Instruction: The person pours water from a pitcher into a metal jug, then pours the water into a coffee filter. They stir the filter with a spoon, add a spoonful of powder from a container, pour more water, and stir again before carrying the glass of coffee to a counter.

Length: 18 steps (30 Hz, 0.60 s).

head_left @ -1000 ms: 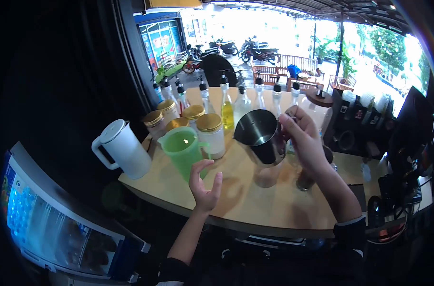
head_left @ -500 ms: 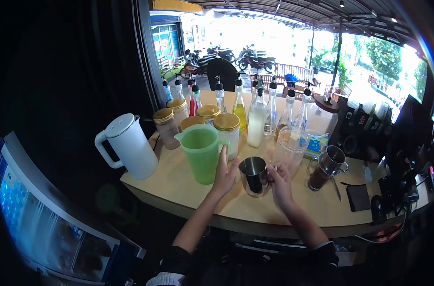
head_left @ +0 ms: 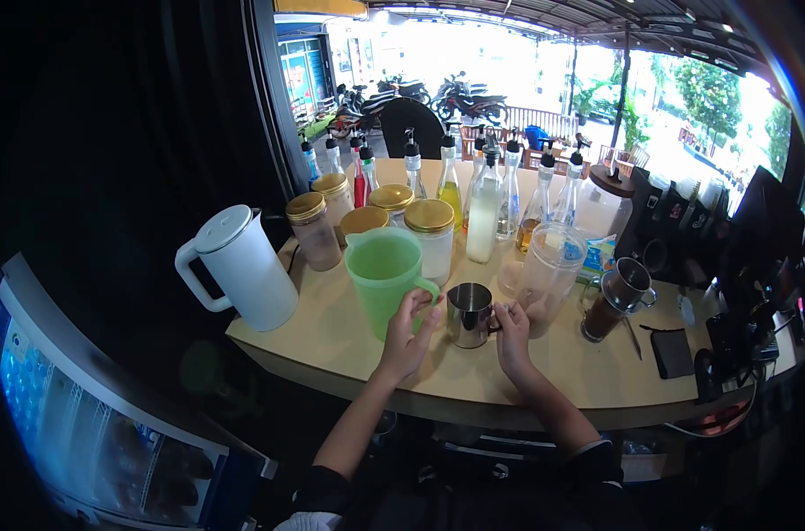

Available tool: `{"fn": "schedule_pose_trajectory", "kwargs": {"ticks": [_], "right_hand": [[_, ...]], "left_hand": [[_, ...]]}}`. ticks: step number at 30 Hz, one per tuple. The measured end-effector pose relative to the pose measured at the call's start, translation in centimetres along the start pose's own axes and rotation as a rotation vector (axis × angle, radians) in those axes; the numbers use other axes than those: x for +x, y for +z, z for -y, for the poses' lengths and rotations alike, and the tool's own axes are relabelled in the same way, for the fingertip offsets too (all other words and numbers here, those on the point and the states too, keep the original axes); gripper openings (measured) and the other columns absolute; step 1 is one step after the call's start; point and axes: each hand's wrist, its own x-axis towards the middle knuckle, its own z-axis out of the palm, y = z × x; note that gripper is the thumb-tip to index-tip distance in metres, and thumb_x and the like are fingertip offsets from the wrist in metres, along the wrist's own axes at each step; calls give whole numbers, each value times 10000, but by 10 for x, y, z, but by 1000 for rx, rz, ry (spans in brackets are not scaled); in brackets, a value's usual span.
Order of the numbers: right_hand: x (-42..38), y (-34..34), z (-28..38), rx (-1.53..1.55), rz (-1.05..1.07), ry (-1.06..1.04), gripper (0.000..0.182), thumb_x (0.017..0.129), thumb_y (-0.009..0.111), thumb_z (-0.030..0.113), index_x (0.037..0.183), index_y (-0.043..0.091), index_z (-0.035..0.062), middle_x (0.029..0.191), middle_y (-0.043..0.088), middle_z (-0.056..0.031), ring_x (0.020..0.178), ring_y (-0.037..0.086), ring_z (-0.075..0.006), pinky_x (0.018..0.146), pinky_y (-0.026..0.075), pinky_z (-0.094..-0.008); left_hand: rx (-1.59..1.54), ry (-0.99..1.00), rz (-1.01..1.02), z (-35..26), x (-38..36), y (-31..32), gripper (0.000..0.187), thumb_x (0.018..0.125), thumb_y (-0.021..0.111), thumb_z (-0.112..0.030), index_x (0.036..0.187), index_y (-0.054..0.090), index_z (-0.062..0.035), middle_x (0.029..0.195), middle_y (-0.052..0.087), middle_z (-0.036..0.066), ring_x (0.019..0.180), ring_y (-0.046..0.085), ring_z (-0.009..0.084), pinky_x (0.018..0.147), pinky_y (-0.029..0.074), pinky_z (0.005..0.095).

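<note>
My left hand (head_left: 406,343) is at the handle of a green plastic pitcher (head_left: 380,276), fingers wrapped around the handle's lower part. The pitcher stands upright on the wooden counter. A steel milk jug (head_left: 469,320) is just right of it, its open top facing up and its inside dark. By the jug's handle, my right hand (head_left: 512,334) grips it with closed fingers. Right behind that hand stands a tall clear plastic container (head_left: 548,276).
Gold-lidded jars (head_left: 314,234) and a white lidded jug (head_left: 246,270) stand left. Several pump bottles (head_left: 455,186) line the back, with a milky bottle (head_left: 484,217) before them. A glass coffee dripper (head_left: 608,305) and dark pouch (head_left: 670,353) lie right. The counter's front edge (head_left: 473,416) is near me.
My left hand has closed around the green pitcher's handle. The milk jug in my right hand has moved slightly away from me and now sits more upright.
</note>
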Motion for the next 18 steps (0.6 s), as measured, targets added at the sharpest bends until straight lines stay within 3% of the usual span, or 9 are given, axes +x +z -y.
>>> {"fn": "schedule_pose_trajectory", "kwargs": {"ticks": [6, 7, 11, 15, 18], "right_hand": [[0, -5, -8, -52, 85, 0, 216, 950, 554, 150, 774, 444, 90, 693, 531, 1, 626, 497, -66, 601, 413, -215], [-2, -6, -6, -122, 89, 4, 217, 953, 552, 155, 774, 449, 88, 702, 533, 2, 646, 501, -65, 619, 418, -218], [-7, -5, -3, -210, 107, 14, 192, 959, 545, 163, 803, 476, 75, 735, 547, 1, 699, 515, -62, 654, 425, -223], [-9, -2, 1, -205, 105, 20, 167, 962, 539, 160, 832, 494, 64, 754, 559, 0, 713, 518, -64, 659, 425, -225], [-9, -4, -1, -201, 115, 14, 156, 964, 535, 161, 851, 501, 60, 762, 567, -1, 716, 521, -64, 666, 426, -225]], "left_hand": [[-65, -42, -73, -15, -23, -20, 212, 928, 573, -130, 1070, 497, 8, 1007, 607, 84, 992, 585, 136, 912, 441, 279], [-79, -26, -127, -17, -26, -21, 156, 932, 572, -134, 1010, 513, -12, 933, 590, 43, 900, 571, 93, 841, 455, 256], [-55, -8, -192, -16, -38, -41, 137, 934, 576, -144, 960, 519, -22, 882, 577, 20, 830, 553, 73, 767, 452, 241], [9, 44, -362, -16, -42, -56, 198, 979, 491, -181, 819, 454, -70, 675, 451, -15, 628, 426, 50, 596, 364, 214], [-32, 67, -392, -14, -43, -75, 236, 991, 455, -199, 792, 420, -77, 665, 429, -13, 606, 397, 55, 570, 339, 221]]}}
